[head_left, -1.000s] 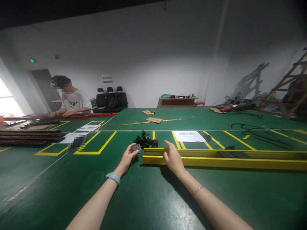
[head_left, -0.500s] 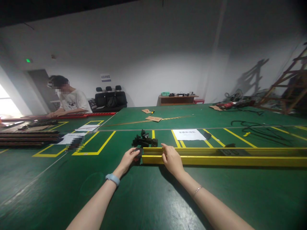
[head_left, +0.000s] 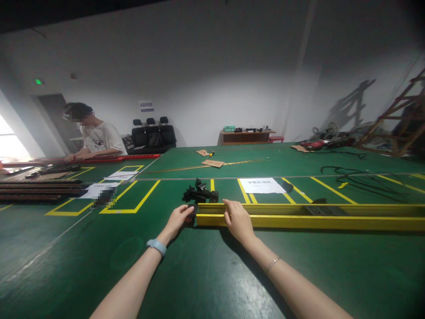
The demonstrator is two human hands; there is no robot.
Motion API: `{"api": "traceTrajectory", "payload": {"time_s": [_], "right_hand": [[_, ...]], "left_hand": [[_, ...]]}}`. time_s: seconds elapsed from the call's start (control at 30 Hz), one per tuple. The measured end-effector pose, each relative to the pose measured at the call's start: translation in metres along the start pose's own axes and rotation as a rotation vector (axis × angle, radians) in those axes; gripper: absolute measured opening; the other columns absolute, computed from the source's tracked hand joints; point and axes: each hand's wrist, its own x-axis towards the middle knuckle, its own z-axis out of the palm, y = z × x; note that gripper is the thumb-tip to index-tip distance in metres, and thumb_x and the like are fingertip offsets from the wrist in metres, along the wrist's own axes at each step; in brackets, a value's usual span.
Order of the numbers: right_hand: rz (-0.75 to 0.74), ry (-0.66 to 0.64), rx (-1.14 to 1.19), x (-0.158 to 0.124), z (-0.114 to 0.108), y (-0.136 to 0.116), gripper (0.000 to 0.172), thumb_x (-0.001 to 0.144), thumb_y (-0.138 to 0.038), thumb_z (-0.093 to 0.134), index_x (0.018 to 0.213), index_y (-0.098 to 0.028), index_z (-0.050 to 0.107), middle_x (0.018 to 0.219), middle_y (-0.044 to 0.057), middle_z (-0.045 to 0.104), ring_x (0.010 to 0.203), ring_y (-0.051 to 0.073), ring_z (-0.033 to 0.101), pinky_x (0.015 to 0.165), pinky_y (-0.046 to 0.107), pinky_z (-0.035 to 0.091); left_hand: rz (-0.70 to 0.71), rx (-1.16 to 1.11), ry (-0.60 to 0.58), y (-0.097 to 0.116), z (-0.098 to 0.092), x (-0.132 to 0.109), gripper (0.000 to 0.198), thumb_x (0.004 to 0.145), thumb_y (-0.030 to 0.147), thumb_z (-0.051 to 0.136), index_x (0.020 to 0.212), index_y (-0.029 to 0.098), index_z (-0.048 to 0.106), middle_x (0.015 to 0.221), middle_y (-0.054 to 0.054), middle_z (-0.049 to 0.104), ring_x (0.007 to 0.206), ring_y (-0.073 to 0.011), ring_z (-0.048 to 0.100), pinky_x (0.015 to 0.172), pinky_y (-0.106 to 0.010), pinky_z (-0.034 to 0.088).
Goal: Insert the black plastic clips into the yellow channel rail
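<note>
A long yellow channel rail [head_left: 285, 222] lies across the green table, running out of view on the right. At its left end, my left hand [head_left: 177, 220] is closed on a small black block [head_left: 192, 213], which sits against the rail's open end; whether it has entered the channel I cannot tell. My right hand [head_left: 239, 222] is closed over the rail a little farther right, fingers across its walls. Another black piece with round openings [head_left: 327, 211] rests within the channel. Just behind the left end is a pile of loose black parts [head_left: 200, 193].
Behind the rail lie a printed paper sheet [head_left: 262, 185], cardboard pieces [head_left: 213, 163], thin brass-coloured strips [head_left: 179, 169] and black cables [head_left: 361, 179]. Dark rails [head_left: 40, 192] are stacked at left. A co-worker [head_left: 102, 137] leans over red rails [head_left: 142, 157] at the far left.
Both hands keep nearly the same place on the block and the rail. The view has shifted very slightly, and the co-worker's head is a little farther left.
</note>
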Motion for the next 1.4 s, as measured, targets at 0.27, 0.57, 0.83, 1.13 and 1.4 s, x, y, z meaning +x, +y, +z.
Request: {"api": "traceTrajectory", "payload": {"time_s": [0.27,0.57,0.83,1.13,1.4], "right_hand": [[-0.002,0.002,-0.023,-0.0003,0.0014,0.001,0.034,0.087,-0.013,0.043,0.119,-0.015,0.053,0.103,0.008,0.062,0.1,0.022,0.052,0.088,0.036,0.044],[-0.004,0.015,-0.037,-0.0001,0.0002,-0.0008,0.033,0.087,-0.013,0.043,0.118,-0.016,0.054,0.102,0.008,0.062,0.099,0.022,0.053,0.086,0.035,0.044],[-0.009,0.023,-0.033,0.0004,-0.0006,-0.0021,0.033,0.087,-0.013,0.042,0.117,-0.016,0.055,0.102,0.008,0.062,0.099,0.022,0.053,0.085,0.035,0.045],[0.008,0.0,-0.026,0.0006,-0.0004,-0.0025,0.034,0.086,-0.012,0.043,0.118,-0.015,0.055,0.103,0.008,0.061,0.1,0.023,0.052,0.088,0.036,0.043],[0.001,0.012,-0.026,0.0002,-0.0002,-0.0026,0.034,0.086,-0.012,0.043,0.117,-0.016,0.055,0.103,0.009,0.061,0.1,0.022,0.052,0.087,0.036,0.044]], "left_hand": [[0.008,0.039,0.024,0.0035,0.0017,0.0,0.043,0.067,0.054,0.069,0.08,0.013,0.067,0.061,0.001,0.06,0.05,-0.0093,0.05,0.048,-0.021,0.034],[-0.039,0.053,0.083,0.0064,0.0061,0.0006,0.045,0.066,0.055,0.069,0.081,0.012,0.069,0.065,-0.002,0.064,0.05,-0.0108,0.053,0.049,-0.022,0.037],[-0.003,0.129,0.136,0.0102,0.0093,-0.0014,0.048,0.065,0.057,0.068,0.082,0.012,0.069,0.07,-0.006,0.068,0.053,-0.0139,0.056,0.05,-0.025,0.04],[0.008,0.132,0.095,0.0041,0.006,0.0019,0.05,0.066,0.06,0.067,0.083,0.013,0.069,0.072,-0.005,0.068,0.053,-0.0133,0.056,0.05,-0.024,0.04],[0.002,0.12,0.062,0.008,0.0094,0.0004,0.046,0.068,0.057,0.067,0.081,0.013,0.068,0.066,-0.003,0.064,0.052,-0.0126,0.054,0.049,-0.023,0.038]]}}
